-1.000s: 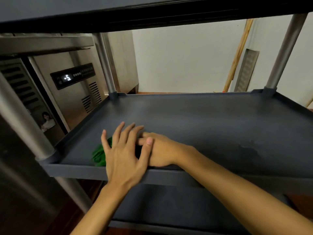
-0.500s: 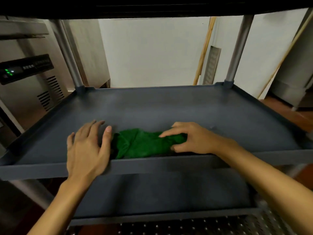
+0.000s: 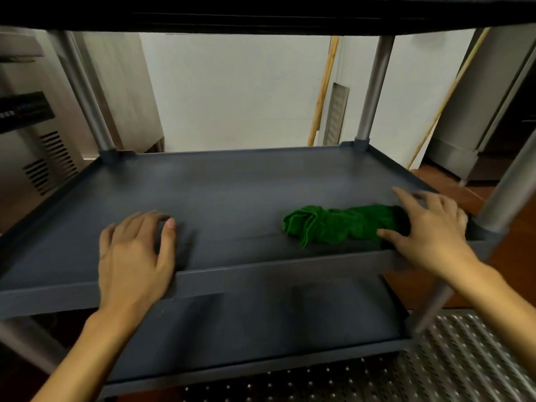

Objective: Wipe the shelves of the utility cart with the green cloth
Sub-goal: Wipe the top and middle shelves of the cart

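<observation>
The dark grey middle shelf (image 3: 232, 192) of the utility cart fills the view. A crumpled green cloth (image 3: 333, 224) lies on it near the front right corner. My right hand (image 3: 429, 230) presses on the cloth's right end, fingers spread and fairly straight, thumb along the cloth's near side. My left hand (image 3: 133, 256) rests palm down over the shelf's front lip at the left, holding nothing. The lower shelf (image 3: 246, 329) shows beneath, and the underside of the top shelf (image 3: 261, 13) runs overhead.
Grey posts (image 3: 374, 91) stand at the shelf corners. A stainless steel appliance (image 3: 29, 140) with vents is on the left. Wooden poles (image 3: 323, 94) lean on the white wall behind. A perforated metal floor plate (image 3: 464, 358) lies at the lower right.
My right hand has swept the green cloth from the shelf's left side across to the front right corner. My left hand stays on the front lip at the left.
</observation>
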